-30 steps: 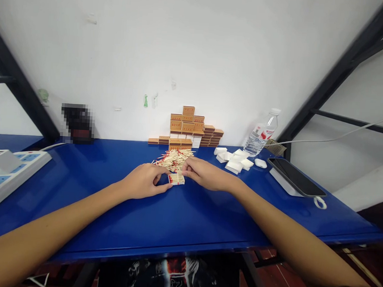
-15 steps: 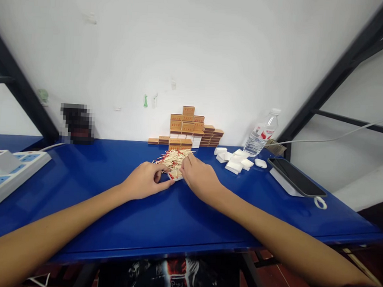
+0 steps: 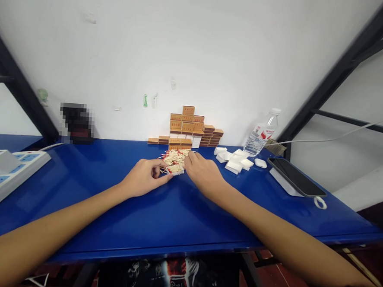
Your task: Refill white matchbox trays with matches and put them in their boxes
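A heap of loose red-tipped matches (image 3: 174,156) lies on the blue table. In front of the heap, a small white matchbox tray (image 3: 176,172) holds some matches. My left hand (image 3: 147,177) grips the left end of this tray, thumb in front and fingers behind. My right hand (image 3: 201,170) is at the right edge of the heap, its fingers pinched together by the tray's right end. Whatever is between those fingertips is hidden. Orange matchboxes (image 3: 187,127) stand stacked against the wall behind the heap.
White matchbox trays (image 3: 234,161) lie in a loose pile to the right. Beyond them are a water bottle (image 3: 262,132), a white earphone case (image 3: 261,163) and a phone (image 3: 296,178) resting on a white block. A power strip (image 3: 14,171) sits at the left.
The tray's right side shows more now, with my right hand shifted slightly right and away from it. My left hand has moved slightly left, still on the tray.
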A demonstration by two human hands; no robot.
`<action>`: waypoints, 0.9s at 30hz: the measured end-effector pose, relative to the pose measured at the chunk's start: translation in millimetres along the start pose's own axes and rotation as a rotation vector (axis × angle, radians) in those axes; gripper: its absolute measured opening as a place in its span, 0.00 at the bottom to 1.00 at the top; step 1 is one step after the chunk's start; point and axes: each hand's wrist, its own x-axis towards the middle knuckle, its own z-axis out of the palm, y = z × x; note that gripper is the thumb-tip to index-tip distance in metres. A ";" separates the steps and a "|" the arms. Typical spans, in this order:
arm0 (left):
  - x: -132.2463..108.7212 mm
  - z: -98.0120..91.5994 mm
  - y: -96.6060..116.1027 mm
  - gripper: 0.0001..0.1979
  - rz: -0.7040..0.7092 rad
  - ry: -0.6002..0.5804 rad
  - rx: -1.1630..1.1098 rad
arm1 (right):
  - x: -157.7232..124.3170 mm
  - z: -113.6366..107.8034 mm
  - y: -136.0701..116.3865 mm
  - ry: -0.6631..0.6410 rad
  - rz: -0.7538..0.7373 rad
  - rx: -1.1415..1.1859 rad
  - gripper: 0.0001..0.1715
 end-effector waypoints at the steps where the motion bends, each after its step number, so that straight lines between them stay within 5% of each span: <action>1: 0.2 -0.4 0.1 0.18 -0.010 0.006 -0.007 | 0.1 -0.4 0.7 -0.005 0.008 0.000 0.20; 11: 3.7 -2.0 -3.5 0.18 -0.079 0.126 -0.005 | -1.4 -5.0 8.8 -0.003 0.044 -0.001 0.18; 18: -0.3 0.2 -1.1 0.17 0.029 -0.035 -0.038 | 1.4 6.6 12.4 0.089 -0.069 0.060 0.17; 27: 0.4 -0.5 -6.1 0.18 0.041 -0.060 0.007 | -0.3 9.9 14.5 0.078 -0.167 0.081 0.14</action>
